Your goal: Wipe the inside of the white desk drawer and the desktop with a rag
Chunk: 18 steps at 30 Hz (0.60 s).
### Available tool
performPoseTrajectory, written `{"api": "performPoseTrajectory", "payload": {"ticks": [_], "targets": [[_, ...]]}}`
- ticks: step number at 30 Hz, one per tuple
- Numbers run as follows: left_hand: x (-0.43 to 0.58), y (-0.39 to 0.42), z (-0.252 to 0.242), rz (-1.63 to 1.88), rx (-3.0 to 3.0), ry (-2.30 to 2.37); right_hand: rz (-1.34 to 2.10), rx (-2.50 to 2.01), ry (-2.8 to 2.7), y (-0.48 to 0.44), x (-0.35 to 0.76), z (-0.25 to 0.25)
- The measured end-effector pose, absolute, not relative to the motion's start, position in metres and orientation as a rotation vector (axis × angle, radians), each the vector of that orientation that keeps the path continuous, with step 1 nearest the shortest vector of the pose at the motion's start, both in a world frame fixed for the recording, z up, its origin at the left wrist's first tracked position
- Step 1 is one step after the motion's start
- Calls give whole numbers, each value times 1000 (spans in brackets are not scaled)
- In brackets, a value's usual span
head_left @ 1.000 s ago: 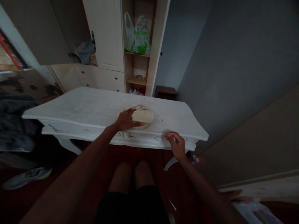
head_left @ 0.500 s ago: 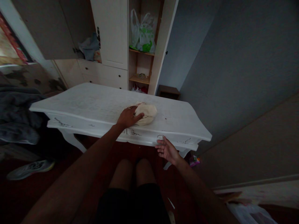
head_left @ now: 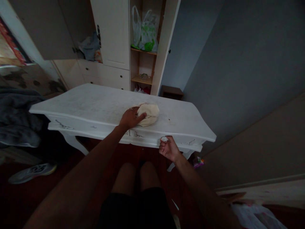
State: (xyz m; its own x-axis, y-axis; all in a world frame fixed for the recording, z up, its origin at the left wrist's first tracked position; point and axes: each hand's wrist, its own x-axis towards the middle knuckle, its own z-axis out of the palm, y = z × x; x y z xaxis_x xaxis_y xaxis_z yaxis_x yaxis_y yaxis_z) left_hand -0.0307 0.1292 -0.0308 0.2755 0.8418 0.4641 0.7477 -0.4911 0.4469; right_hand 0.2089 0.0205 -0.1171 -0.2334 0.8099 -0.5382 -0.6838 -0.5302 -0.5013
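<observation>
A crumpled cream cloth [head_left: 150, 111] lies on the top of the white table [head_left: 78, 98], towards its front edge. My left hand [head_left: 131, 118] is closed on the left side of that cloth, its thumb across the top and some fingers hidden in the folds. At the table's front, my right hand [head_left: 168, 148] has its fingers curled around a white, flower-shaped drawer knob [head_left: 164, 139]. The drawer behind the knob looks closed. Carved ornaments [head_left: 137, 134] decorate the drawer fronts.
Behind the table stands a white wardrobe [head_left: 113, 35] with an open door; plastic bags [head_left: 148, 33] sit on its shelf. Grey fabric [head_left: 17, 116] is heaped at the left, above a shoe [head_left: 33, 173] on the floor. A grey wall [head_left: 250, 70] rises on the right.
My right hand's fingers have gone from spread beside the drawer knob to curled around it. My left hand stays on the cloth. The view has shifted slightly.
</observation>
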Motion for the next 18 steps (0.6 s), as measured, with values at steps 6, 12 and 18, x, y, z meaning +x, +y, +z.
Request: {"api": "performPoseTrajectory", "payload": {"ticks": [6,12,18], "targets": [[-30,129,-31,997,2370,1518,1894,-958,-173,5,202,-110],[-30,129,-31,979,2370,1546,1902,-1041,-146,-24,196,-106],[-30,130,-32,993,2352,1556,1873,-1099,-160,-60,194,-105]]}}
